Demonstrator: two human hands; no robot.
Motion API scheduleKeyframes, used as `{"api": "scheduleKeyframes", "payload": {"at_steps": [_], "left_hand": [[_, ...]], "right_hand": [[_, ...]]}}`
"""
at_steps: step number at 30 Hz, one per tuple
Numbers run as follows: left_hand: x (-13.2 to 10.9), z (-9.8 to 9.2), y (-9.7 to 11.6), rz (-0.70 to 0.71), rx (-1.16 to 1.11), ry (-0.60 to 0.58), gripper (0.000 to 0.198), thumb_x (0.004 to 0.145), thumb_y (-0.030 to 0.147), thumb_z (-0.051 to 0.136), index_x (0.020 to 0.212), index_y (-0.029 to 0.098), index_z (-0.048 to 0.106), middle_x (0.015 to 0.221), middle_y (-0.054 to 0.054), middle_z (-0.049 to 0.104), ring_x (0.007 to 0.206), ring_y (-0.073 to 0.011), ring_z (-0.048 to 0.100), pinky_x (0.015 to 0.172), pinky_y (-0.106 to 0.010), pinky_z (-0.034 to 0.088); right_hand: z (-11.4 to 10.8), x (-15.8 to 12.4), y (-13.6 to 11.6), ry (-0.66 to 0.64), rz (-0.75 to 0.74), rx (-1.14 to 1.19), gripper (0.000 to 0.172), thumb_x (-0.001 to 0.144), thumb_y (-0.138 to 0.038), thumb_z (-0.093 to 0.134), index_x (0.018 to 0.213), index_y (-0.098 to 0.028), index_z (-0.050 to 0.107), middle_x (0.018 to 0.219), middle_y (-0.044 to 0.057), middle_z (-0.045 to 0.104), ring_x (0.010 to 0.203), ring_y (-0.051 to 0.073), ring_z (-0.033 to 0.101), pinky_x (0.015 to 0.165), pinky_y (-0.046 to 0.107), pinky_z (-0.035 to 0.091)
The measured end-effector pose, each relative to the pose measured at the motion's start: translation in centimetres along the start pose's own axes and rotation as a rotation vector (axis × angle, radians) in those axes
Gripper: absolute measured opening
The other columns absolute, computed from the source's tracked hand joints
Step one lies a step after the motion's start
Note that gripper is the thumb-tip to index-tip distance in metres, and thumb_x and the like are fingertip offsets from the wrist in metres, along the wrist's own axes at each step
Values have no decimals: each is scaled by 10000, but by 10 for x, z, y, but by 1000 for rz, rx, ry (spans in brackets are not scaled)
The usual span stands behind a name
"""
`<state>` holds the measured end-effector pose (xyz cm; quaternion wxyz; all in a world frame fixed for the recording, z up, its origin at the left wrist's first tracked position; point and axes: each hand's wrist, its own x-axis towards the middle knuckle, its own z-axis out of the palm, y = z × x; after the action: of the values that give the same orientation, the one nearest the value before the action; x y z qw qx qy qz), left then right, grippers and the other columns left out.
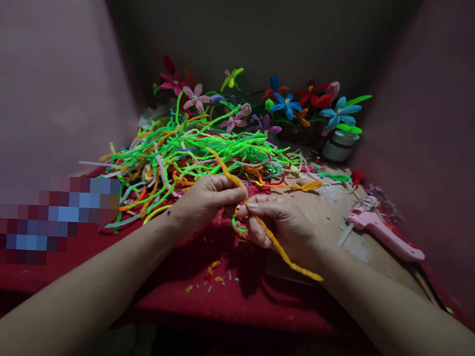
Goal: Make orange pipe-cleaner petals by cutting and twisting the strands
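Both hands meet over a red cloth (255, 301) on the table. The left hand (206, 197) and right hand (283, 223) pinch one orange pipe cleaner (281, 250), with a green one (238, 227) looped between them. Behind lies a tangled pile of pipe cleaners (191, 149), then pipe-cleaner flowers (287, 103). A pink glue gun (378, 228) lies to the right.

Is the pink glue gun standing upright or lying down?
Lying down: the glue gun rests flat on its side on the brown board.
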<state>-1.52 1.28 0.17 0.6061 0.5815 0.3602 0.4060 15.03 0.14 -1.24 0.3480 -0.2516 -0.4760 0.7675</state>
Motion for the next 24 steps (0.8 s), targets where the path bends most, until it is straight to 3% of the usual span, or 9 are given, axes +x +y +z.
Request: {"api": "scheduleKeyframes", "payload": {"at_steps": [3,10,15,19,24], "left_hand": [[0,0,2,3,42,-1,125,772,211,624,684,123,610,561,12,549,485,-52,441,487,-166,338],[5,0,1,28,-215,161,138,695,209,704,692,114,604,515,39,498,413,-36,408,404,-148,323],[4,-1,4,-27,-274,109,153,704,234,702,701,110,614,508,23,520,415,-48,438,463,-182,404],[4,-1,2,-28,-302,37,135,702,220,699,715,108,626,557,-4,567,443,-60,487,465,-180,401],[3,1,2,-15,-268,3,201,718,308,686,706,116,628,454,12,516,397,-95,494,414,-199,389]], "right_hand": [[1,0,2,38,-3,24,182,770,-232,504,729,-108,631,387,-25,524,317,59,408,372,185,287],[-1,2,5,57,20,37,136,735,-205,538,666,-116,615,390,-29,508,322,61,398,364,195,273],[-7,5,8,-15,58,158,168,758,-246,591,831,-111,660,401,-35,517,325,57,406,360,183,277],[-9,6,8,-26,84,200,134,710,-232,634,755,-107,657,462,-10,568,359,59,455,372,176,322],[-4,4,7,-8,122,158,108,707,-201,628,752,-103,638,412,-38,516,317,45,398,349,173,279]]}}
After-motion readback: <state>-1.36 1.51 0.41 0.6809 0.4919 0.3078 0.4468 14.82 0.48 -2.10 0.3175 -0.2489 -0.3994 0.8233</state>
